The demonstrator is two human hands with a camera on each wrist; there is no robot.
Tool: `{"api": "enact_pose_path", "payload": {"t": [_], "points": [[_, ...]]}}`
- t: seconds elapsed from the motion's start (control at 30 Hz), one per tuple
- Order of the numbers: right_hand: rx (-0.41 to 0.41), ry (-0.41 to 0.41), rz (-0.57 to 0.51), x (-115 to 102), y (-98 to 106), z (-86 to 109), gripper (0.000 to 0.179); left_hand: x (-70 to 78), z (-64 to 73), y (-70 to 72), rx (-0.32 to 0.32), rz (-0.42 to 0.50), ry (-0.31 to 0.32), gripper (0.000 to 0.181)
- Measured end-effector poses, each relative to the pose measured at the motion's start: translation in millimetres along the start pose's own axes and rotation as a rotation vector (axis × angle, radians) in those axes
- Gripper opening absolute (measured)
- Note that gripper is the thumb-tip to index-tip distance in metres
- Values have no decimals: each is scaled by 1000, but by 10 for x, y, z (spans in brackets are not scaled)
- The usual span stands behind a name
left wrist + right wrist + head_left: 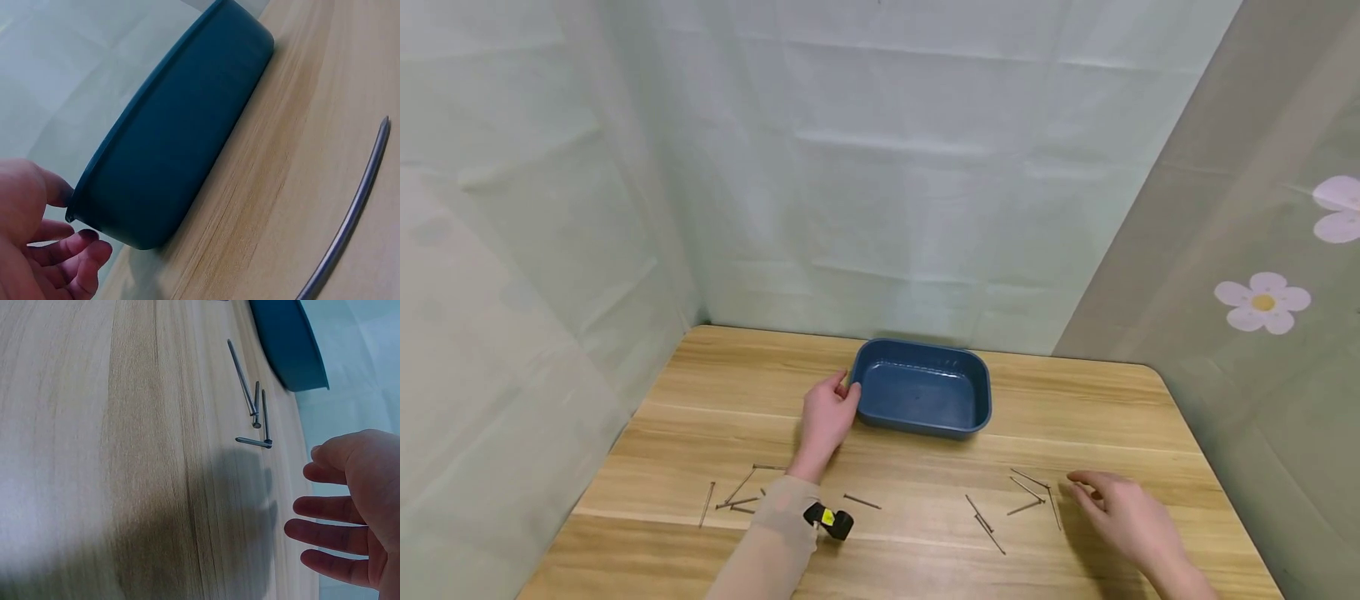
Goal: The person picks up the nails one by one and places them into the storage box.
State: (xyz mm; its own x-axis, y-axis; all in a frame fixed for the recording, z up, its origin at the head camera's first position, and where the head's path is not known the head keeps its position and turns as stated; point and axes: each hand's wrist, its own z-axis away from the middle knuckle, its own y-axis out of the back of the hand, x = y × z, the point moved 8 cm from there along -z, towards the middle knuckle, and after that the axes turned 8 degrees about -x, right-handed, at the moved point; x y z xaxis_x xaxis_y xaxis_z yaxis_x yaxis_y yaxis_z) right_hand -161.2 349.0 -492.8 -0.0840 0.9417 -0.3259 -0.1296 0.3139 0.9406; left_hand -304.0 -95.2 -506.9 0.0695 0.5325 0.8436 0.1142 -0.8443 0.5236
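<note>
A blue, rounded rectangular plastic tub (917,430) stands at the back middle of the wooden table. At its left end my left hand (829,415) holds the rim, with the thumb at the edge and the fingers against the outer wall, as the left wrist view shows. My right hand (1123,517) hovers over the right side of the table, fingers loosely spread and holding nothing. Just left of it lies a small group of nails (1027,488). The right wrist view shows those nails (256,412) beyond the fingertips.
More nails (741,497) lie scattered on the left, partly hidden behind the left forearm. A single nail (862,502) and a pair of nails (985,525) lie near the middle. Pale cloth (880,208) hangs behind and beside the table (1075,400).
</note>
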Motion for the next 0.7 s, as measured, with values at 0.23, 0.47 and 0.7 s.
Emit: {"api": "enact_pose_path", "payload": {"t": [0.23, 0.47, 0.7], "points": [[-8, -6, -2, -4, -22, 18, 31, 32, -6, 5, -6, -34, -1, 44], [5, -5, -1, -28, -21, 37, 27, 31, -18, -28, -24, -54, -4, 48], [5, 3, 5, -45, -19, 42, 25, 97, 11, -59, -26, -89, -70, 48]]}}
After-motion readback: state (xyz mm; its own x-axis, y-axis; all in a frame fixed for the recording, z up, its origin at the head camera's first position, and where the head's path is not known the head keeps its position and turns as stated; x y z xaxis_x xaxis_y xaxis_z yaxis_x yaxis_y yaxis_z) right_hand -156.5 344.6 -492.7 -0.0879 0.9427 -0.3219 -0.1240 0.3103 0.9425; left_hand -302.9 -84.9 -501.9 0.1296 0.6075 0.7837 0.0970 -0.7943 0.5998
